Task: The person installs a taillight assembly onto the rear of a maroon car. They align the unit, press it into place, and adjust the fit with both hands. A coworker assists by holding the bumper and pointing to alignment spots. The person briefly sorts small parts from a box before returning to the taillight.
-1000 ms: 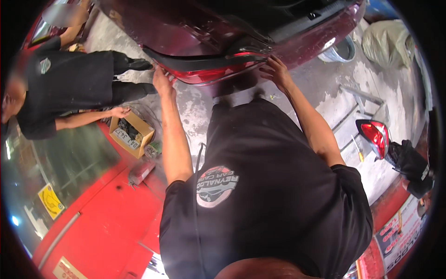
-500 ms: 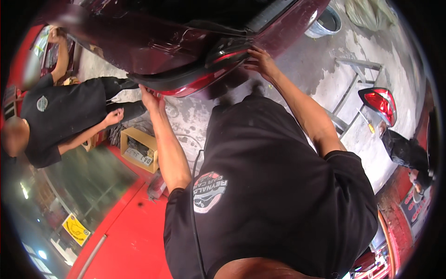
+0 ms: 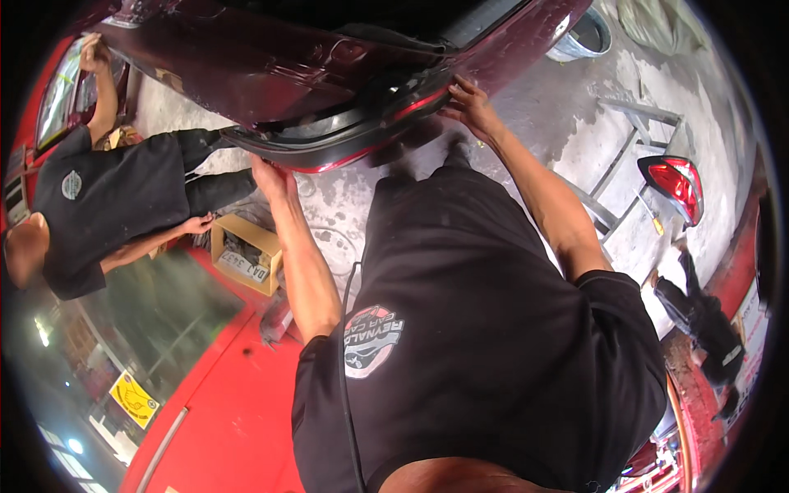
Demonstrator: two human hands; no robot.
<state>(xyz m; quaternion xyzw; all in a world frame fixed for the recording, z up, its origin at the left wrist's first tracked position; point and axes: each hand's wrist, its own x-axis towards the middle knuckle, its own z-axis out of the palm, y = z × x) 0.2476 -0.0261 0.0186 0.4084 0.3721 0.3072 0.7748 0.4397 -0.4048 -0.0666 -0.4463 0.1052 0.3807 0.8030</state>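
Note:
In front of me is the rear corner of a dark maroon car (image 3: 246, 70). A long tail light (image 3: 320, 156) with a black housing and a red lens lies along that corner. My left hand (image 3: 275, 179) grips its left end from below, fingers partly hidden behind it. My right hand (image 3: 472, 108) has its fingers bent round the right end, close to the car's side panel. Along the left and middle, a gap shows between the light and the body. Whether the right end touches the panel I cannot tell.
A co-worker (image 3: 115, 189) in black stands at left, one hand raised to the car. A cardboard box (image 3: 267, 275) and a red vehicle (image 3: 222, 411) are lower left. At right are a metal frame (image 3: 649, 111), another tail light (image 3: 679, 187), a screwdriver (image 3: 657, 225), a bucket (image 3: 588, 45) and another person (image 3: 711, 329).
The tail light's left part has tilted away from the body, showing more of its black inner side. Both my hands still hold it. The co-worker's lower hand has dropped; the person at right has moved.

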